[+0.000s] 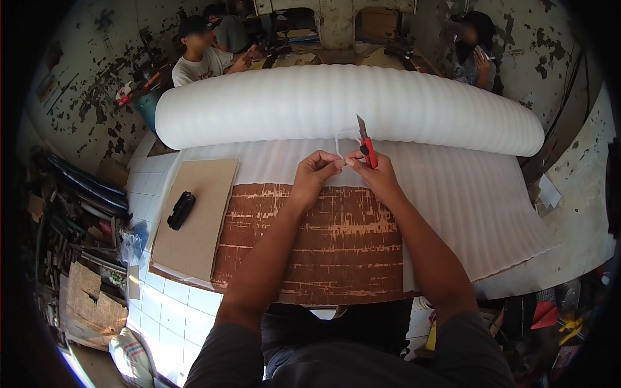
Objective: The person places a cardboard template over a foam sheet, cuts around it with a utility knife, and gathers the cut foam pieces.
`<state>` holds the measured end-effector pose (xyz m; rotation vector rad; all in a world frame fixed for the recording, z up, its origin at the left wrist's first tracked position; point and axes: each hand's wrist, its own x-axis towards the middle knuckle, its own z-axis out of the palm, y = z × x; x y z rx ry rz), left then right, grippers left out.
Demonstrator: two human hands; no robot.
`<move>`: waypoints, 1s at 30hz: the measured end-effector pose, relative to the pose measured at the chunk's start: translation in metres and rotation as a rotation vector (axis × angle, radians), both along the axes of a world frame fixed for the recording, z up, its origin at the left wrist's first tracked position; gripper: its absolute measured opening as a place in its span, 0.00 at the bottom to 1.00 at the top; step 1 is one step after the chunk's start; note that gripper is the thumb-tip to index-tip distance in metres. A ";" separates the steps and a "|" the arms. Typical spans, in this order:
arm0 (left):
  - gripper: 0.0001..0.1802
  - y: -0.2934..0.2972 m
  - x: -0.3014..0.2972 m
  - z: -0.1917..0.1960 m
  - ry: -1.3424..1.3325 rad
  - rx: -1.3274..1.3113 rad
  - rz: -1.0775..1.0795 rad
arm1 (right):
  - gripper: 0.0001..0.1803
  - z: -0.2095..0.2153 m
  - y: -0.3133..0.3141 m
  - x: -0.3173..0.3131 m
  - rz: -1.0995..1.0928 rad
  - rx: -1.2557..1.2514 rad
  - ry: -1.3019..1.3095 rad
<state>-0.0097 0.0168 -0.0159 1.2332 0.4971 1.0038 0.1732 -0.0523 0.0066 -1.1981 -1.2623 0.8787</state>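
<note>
My left hand (pixel 315 174) and my right hand (pixel 378 173) meet over the middle of the worktable, fingertips pinched close together. Between them is a thin white strip (pixel 338 143), which loops up in front of the foam roll; its lower end is hidden by my fingers. A red utility knife (pixel 369 154) is tucked in my right hand, its blade out and pointing up and away. Just beyond my hands lies a thick roll of white foam sheet (pixel 349 103). Its unrolled part (pixel 466 207) spreads under and to the right of my forearms.
A worn brown board (pixel 310 252) covers the near middle of the table. To the left, a black object (pixel 182 210), possibly a stapler, rests on a cardboard sheet (pixel 194 239). Two people sit beyond the roll at left, another at right. Scrap wood (pixel 94 304) clutters the left floor.
</note>
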 end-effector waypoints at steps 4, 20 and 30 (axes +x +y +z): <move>0.08 0.001 0.000 0.001 -0.051 -0.090 -0.060 | 0.14 0.003 -0.003 -0.001 0.016 0.025 -0.003; 0.10 -0.001 0.001 0.002 -0.067 -0.144 -0.040 | 0.13 -0.009 0.005 -0.002 -0.030 0.134 0.005; 0.07 0.005 0.001 -0.005 -0.107 -0.148 -0.053 | 0.18 -0.005 0.004 0.001 -0.003 0.093 -0.054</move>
